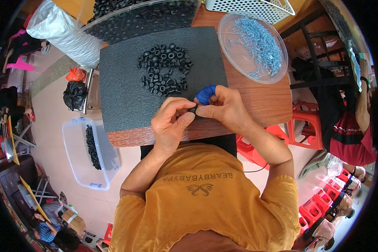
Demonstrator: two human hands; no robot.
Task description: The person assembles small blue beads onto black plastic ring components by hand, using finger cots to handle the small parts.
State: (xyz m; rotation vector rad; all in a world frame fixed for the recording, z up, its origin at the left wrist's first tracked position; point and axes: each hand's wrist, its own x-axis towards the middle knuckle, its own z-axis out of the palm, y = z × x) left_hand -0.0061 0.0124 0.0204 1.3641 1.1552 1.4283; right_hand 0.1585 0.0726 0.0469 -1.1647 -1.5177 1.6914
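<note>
My left hand (171,122) pinches a small black part (192,109) between thumb and forefinger, just over the front edge of the dark mat (126,96). Close against it on the right, my right hand (226,110) has its thumb and fingertips pressed together at the same part. A blue covering (205,94) wraps a finger of that hand. Whether the right fingertips also hold a smaller piece is hidden. Beyond my hands, many short black ring-shaped parts (166,63) lie in a loose heap on the mat.
A round clear tray (227,50) with small shiny bluish pieces sits at the table's right. Behind the mat stands a clear bin (155,21) of black parts, beside a white perforated basket (256,10). A clear box (73,147) is at lower left; red stools (306,126) stand right.
</note>
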